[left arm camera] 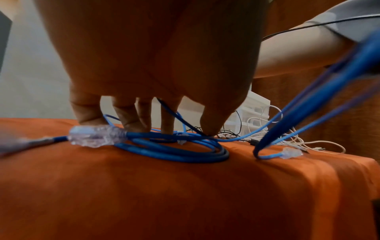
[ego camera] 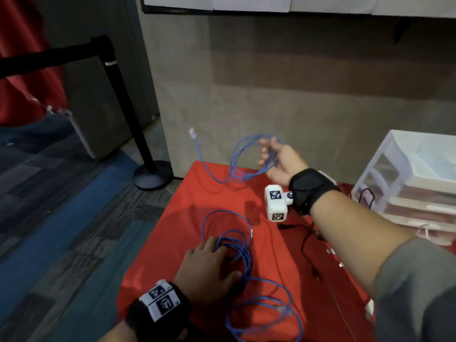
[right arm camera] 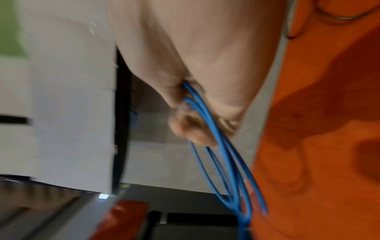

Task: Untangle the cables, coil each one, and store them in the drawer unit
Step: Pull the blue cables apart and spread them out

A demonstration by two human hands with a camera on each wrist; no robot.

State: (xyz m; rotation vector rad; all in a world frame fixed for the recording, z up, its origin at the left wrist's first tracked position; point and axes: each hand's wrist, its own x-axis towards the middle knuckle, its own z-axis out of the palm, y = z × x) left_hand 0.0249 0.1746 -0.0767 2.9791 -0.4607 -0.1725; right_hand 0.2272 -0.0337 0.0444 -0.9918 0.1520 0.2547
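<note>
Bare concrete wall (ego camera: 283, 95); blue-grey carpet (ego camera: 61, 206); black stanchion (ego camera: 128, 119); red curtain (ego camera: 22, 58).

Landmark: drawer unit (ego camera: 404, 169), far right corner of red cloth (ego camera: 222, 193). Approach to its front crossed by black cables (ego camera: 306, 240) and white cables (left arm camera: 287, 141) on the cloth. Left of these, bare cloth strip, then blue cable loops (ego camera: 237, 253). Wall close behind unit.

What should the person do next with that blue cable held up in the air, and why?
Probably wind the dangling tail into the coil. The right hand holds a few blue loops, but the plug end hangs free, so the coil looks unfinished. The left hand presses the other blue cables onto the red cloth.
</note>
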